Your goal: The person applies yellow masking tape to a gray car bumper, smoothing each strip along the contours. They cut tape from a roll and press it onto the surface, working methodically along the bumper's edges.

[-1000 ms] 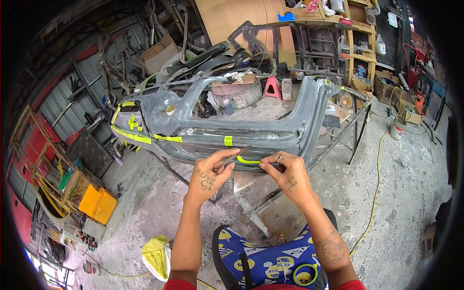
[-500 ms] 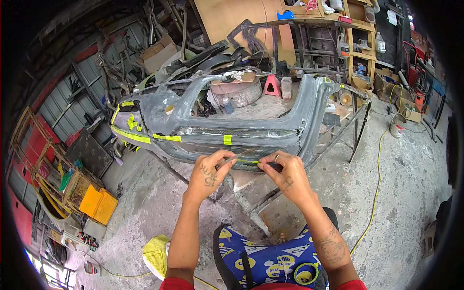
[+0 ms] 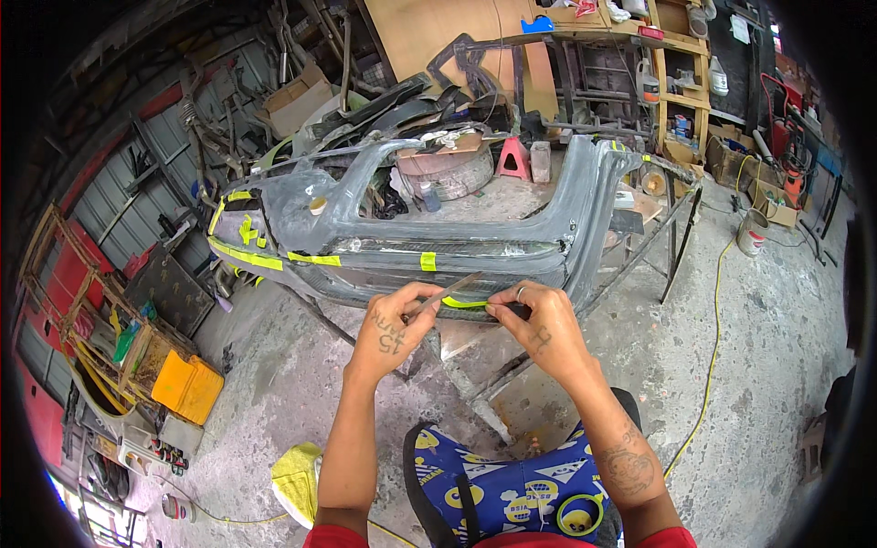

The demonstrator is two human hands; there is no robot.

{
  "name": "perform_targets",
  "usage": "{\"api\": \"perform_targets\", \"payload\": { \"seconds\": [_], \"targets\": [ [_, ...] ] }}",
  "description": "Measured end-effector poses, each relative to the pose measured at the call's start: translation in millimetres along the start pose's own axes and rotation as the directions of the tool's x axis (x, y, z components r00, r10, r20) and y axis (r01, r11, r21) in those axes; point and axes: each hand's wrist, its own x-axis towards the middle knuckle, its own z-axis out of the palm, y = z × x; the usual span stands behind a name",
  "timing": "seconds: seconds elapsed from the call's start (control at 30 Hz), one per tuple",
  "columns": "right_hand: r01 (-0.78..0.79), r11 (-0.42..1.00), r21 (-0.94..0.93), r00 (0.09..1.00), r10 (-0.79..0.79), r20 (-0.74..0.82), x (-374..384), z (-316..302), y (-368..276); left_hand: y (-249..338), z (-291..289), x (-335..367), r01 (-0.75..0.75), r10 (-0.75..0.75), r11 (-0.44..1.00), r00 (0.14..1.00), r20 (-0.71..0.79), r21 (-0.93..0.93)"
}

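Note:
My left hand point(image 3: 393, 329) is closed in a pinch around a thin, pointed, blade-like strip point(image 3: 461, 286), which slants up to the right. A short strip of neon yellow-green tape point(image 3: 466, 303) spans the gap between both hands. Its other end sits in the pinched fingers of my right hand point(image 3: 544, 331). Just beyond my fingers stands a grey car body panel point(image 3: 384, 219) with pieces of the same tape stuck along its face and left end. A tape roll point(image 3: 580, 516) lies on my blue patterned lap point(image 3: 493, 484).
Metal stand legs point(image 3: 480, 402) support the panel. A yellow cable point(image 3: 702, 402) runs over the concrete floor at right, near a paint bucket point(image 3: 752, 233). On the left are a yellow crate point(image 3: 187, 386) and a wooden frame. A yellow cloth point(image 3: 297, 475) lies beside my left forearm.
The tape strip between my hands has turned and sags slightly, showing more of its flat yellow face. Both hands have kept nearly the same place. The view has shifted a little.

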Motion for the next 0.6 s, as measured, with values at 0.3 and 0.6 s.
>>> {"api": "perform_targets", "payload": {
  "seconds": [0.3,0.6],
  "targets": [
    [0.024,0.999,-0.024,1.0,-0.024,0.004,1.5,0.0,-2.3,-14.6,-4.5,-2.7,-0.059,0.053,0.994,0.997,0.064,0.087],
    [0.021,1.0,-0.016,0.999,-0.021,0.033,2.4,-4.0,-3.9,-6.2,-7.0,-4.8,0.019,-0.026,0.995,0.997,0.071,0.094]
  ]
}}
